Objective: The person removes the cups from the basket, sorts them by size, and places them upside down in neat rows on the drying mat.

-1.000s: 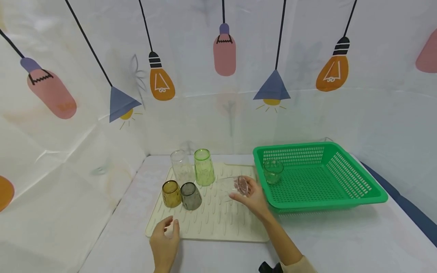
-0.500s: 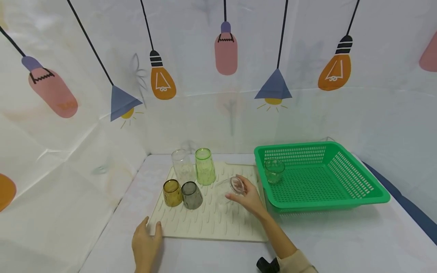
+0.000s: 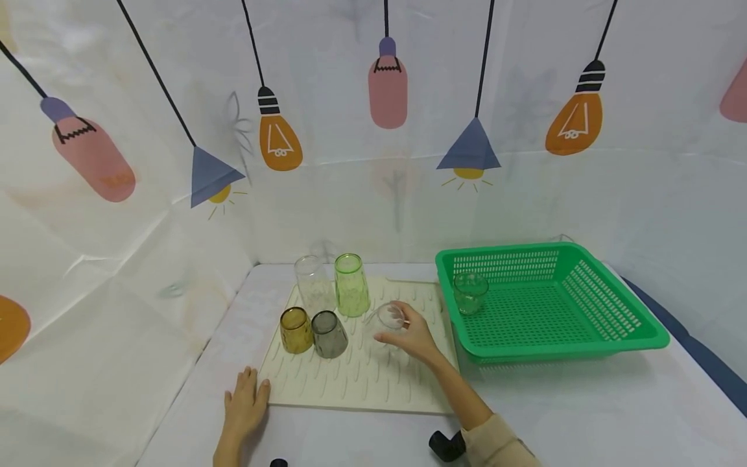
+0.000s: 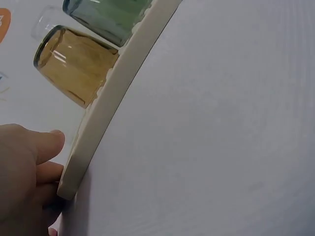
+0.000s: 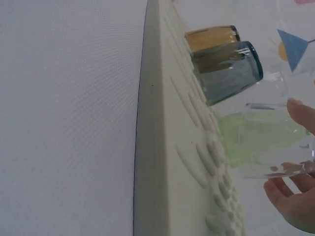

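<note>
My right hand (image 3: 415,338) holds a clear glass (image 3: 390,316) over the right-middle part of a cream ribbed drying mat (image 3: 350,392). In the right wrist view the glass (image 5: 268,140) is gripped near its base, mouth toward the mat; whether it touches the mat I cannot tell. My left hand (image 3: 244,407) rests at the mat's front left corner, fingers extended. The left wrist view shows its thumb (image 4: 49,145) beside the mat's edge. Upside down on the mat stand an amber glass (image 3: 296,332), a grey glass (image 3: 329,336), a tall green glass (image 3: 352,287) and a tall clear glass (image 3: 313,285).
A green plastic basket (image 3: 560,350) stands at the right, close to the mat. Inside it, against the left wall, is a green-looking glass (image 3: 470,295). A white printed sheet (image 3: 350,207) hangs behind the table. Two black objects show near the front edge.
My right hand has carried the clear glass leftward and turned it from lying sideways to nearly base up. My left hand has moved left to the mat's corner and flattened.
</note>
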### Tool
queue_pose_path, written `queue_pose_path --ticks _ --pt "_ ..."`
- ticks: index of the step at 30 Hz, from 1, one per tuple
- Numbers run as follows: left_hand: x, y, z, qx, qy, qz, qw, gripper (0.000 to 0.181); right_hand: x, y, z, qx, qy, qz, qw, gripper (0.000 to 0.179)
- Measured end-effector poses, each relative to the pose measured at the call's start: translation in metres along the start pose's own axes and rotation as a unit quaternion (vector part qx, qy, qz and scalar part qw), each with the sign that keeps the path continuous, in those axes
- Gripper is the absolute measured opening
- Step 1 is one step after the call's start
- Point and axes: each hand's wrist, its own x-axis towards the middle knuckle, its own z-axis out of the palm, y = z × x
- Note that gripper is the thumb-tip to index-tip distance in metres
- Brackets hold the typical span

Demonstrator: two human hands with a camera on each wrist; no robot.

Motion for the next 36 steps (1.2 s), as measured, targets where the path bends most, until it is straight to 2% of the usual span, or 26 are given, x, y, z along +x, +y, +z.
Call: queue_pose_path --ticks 5,14,22,26,31,36 --pt "0.003 -0.005 -0.002 0.011 -0.025 0.006 0.9996 0.054 0.003 0.002 0.007 -0.024 -0.022 -0.003 0.9995 0.077" --pt "0.006 -0.007 -0.002 0.027 -0.023 0.006 0.9993 0.054 0.008 0.005 0.020 -0.042 -0.056 -0.026 0.9972 0.074" --pt "0.006 -0.009 0.000 0.024 -0.020 0.003 0.9995 0.053 0.012 0.008 0.031 -0.030 -0.083 -0.038 0.9954 0.071" --pt "0.006 -0.010 0.000 0.021 -0.020 -0.002 0.9996 0.054 0.013 0.009 0.036 -0.049 -0.091 -0.044 0.9937 0.069" --pt "0.006 -0.009 0.001 0.016 -0.016 -0.001 0.9997 0.054 0.013 0.008 0.040 -0.069 -0.088 -0.055 0.9922 0.068" --pt "0.007 -0.009 0.001 0.019 -0.016 -0.006 0.9997 0.055 0.011 0.008 0.041 -0.063 -0.065 -0.057 0.9943 0.069"
